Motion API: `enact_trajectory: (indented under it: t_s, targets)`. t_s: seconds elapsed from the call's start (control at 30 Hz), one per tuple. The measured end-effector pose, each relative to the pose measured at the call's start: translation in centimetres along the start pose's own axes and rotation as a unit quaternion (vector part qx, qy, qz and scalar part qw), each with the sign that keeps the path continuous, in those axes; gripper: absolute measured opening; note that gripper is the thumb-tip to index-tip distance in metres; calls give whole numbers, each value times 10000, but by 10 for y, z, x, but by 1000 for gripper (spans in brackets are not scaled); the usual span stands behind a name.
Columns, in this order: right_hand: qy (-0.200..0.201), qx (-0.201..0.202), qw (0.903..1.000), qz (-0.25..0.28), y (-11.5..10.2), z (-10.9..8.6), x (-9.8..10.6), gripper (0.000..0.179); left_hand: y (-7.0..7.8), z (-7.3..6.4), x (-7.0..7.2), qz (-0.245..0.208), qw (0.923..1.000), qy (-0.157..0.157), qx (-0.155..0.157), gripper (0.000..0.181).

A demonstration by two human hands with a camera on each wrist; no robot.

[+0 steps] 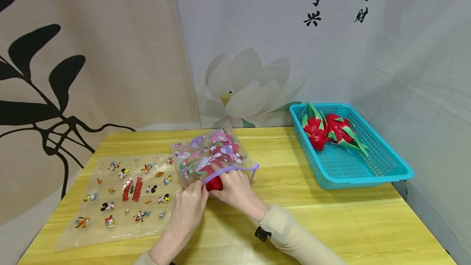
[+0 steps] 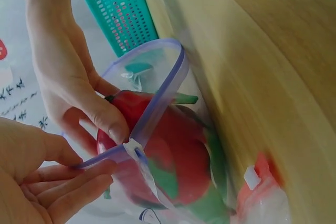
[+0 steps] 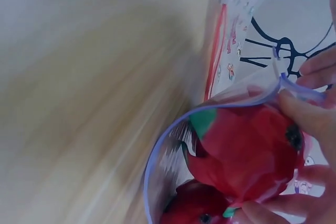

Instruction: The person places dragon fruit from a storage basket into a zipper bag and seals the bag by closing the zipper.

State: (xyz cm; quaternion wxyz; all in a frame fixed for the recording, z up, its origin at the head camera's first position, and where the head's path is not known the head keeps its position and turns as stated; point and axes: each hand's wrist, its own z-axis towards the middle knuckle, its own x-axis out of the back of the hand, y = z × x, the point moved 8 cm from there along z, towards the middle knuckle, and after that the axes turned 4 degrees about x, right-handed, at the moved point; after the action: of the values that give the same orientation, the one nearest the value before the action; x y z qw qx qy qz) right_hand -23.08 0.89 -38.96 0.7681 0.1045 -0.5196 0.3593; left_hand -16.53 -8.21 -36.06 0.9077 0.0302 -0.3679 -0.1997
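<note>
On the yellow wooden surface (image 1: 331,220), the left hand (image 1: 189,205) is pinching a clear, purple-rimmed plastic bag (image 1: 207,154) while the right hand (image 1: 239,189) is gripping a red-and-green dragon fruit (image 3: 249,150) inside its mouth.

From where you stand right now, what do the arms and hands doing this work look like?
They're a person's: the left hand and right hand are bare, with no gloves or rings visible. The right arm wears a light-beige fabric sleeve, with a small black object at its cuff; only the edge of a matching left sleeve shows.
</note>
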Motion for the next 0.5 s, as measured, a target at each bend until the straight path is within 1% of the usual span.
enact_trajectory:
  t_s: [0.1, 0.2, 0.33, 0.5]
  targets:
    - [-7, -104, 9999, 26, 0, 2, -2, 71, 1, 0, 1, -17, 10000, 52, -55, 15]
    - [44, -140, 9999, -76, -1, 5, -4, 67, 2, 0, 3, -63, 9999, 92, -118, 16]
    - [-14, -28, 9999, -131, -1, 6, -7, 66, 1, 1, 4, -60, 9999, 71, -99, 17]
    - [-372, 268, 9981, 410, 4, 3, -6, 71, 0, 1, 2, 23, 10000, -1, -54, 16]
